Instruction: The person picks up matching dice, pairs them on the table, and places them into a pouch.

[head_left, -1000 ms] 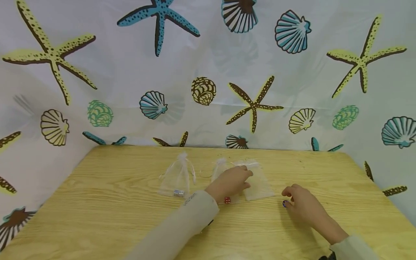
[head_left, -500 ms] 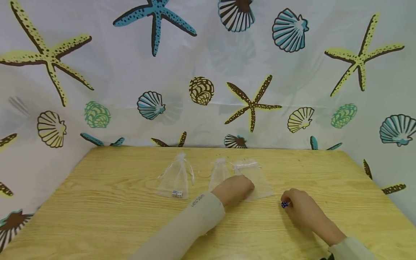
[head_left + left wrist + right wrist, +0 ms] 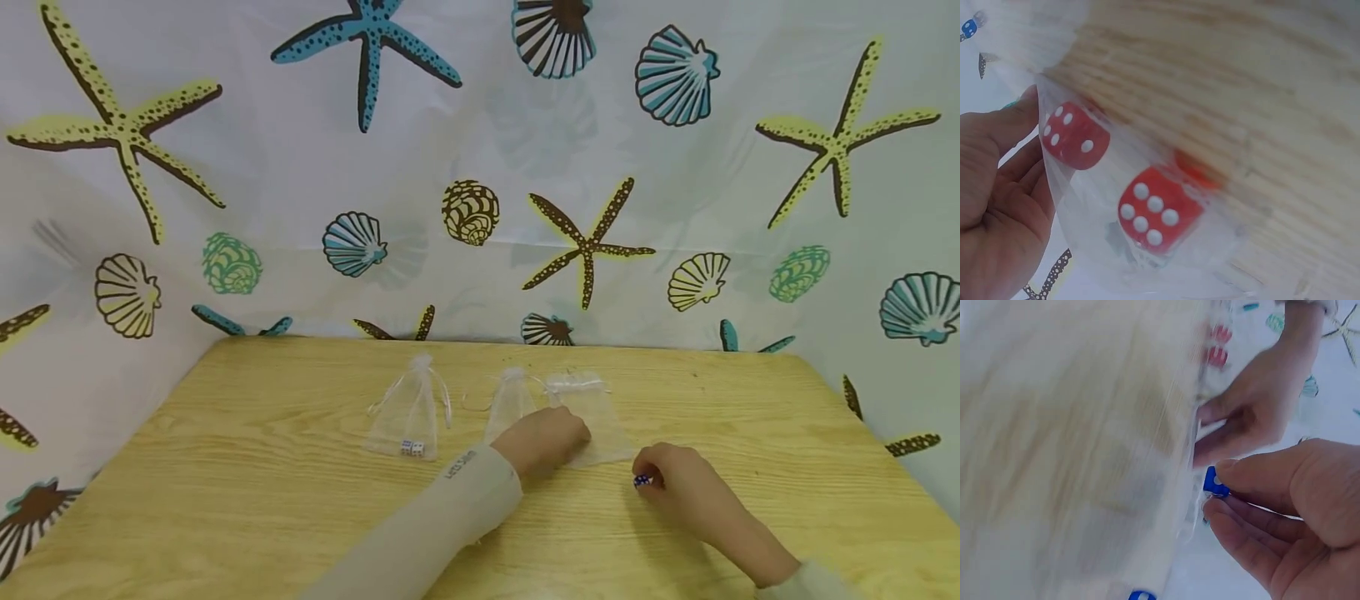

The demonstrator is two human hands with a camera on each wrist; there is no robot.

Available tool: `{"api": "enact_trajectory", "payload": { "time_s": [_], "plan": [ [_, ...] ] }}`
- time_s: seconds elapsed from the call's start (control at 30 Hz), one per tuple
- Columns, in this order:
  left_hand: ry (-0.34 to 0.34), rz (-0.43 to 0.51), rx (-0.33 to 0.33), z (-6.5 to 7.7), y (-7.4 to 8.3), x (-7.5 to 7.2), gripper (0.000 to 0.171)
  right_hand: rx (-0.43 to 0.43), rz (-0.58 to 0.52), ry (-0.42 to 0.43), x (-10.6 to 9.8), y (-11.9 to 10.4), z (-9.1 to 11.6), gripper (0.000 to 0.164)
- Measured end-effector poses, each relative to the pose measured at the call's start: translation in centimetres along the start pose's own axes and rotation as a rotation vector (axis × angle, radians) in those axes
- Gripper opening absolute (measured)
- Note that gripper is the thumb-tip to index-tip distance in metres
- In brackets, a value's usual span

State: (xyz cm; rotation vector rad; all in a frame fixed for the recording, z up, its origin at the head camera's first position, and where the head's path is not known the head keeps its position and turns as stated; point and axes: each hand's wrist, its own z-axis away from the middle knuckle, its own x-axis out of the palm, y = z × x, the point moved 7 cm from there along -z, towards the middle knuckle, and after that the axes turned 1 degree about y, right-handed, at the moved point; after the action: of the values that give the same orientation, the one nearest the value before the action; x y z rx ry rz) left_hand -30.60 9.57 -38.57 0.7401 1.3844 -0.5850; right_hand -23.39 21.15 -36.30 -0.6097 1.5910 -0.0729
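Note:
My right hand (image 3: 678, 487) pinches a blue die (image 3: 1215, 481) with white dots between thumb and fingertips, low over the table. A second blue die (image 3: 1142, 595) shows at the bottom of the right wrist view. My left hand (image 3: 546, 437) reaches across the middle sheer drawstring bag (image 3: 510, 402), its fingers at the lower left edge of the flat right-hand sheer bag (image 3: 596, 408). I cannot tell whether they grip that edge. Inside the middle bag are red dice, a nearer die (image 3: 1160, 209) and another die (image 3: 1077, 136); the left arm hides them in the head view.
Another drawstring bag (image 3: 401, 421) stands to the left with white dice (image 3: 412, 448) at its bottom. All of it rests on a wood-grain table (image 3: 225, 467). Behind hangs a white cloth (image 3: 420, 158) printed with starfish and shells.
My left hand has come down and nearer, its fingers now at the right bag's lower edge, and its arm covers the red dice. My right hand, with the blue die, has shifted slightly left.

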Motion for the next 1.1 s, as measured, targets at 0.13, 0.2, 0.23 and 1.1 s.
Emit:
{"api": "enact_trajectory", "payload": {
  "time_s": [0.13, 0.2, 0.23, 1.1],
  "plan": [
    [-0.014, 0.006, 0.001, 0.0, -0.1, 0.2, 0.026, -0.118, -0.046, -0.027, 0.8, -2.6, 0.2, 0.011],
    [-0.023, 0.015, 0.006, 0.0, -0.1, 0.3, 0.027, -0.151, -0.073, -0.061, 1.5, -3.8, 0.4, 0.01],
    [-0.026, 0.019, 0.008, 0.0, -0.1, 0.4, 0.028, -0.17, -0.078, -0.073, 1.8, -4.4, 0.5, 0.009],
    [-0.058, 0.032, -0.018, 0.3, -0.7, 0.4, 0.023, -0.176, -0.096, -0.277, 4.7, -7.8, 0.9, 0.014]
  ]
}}
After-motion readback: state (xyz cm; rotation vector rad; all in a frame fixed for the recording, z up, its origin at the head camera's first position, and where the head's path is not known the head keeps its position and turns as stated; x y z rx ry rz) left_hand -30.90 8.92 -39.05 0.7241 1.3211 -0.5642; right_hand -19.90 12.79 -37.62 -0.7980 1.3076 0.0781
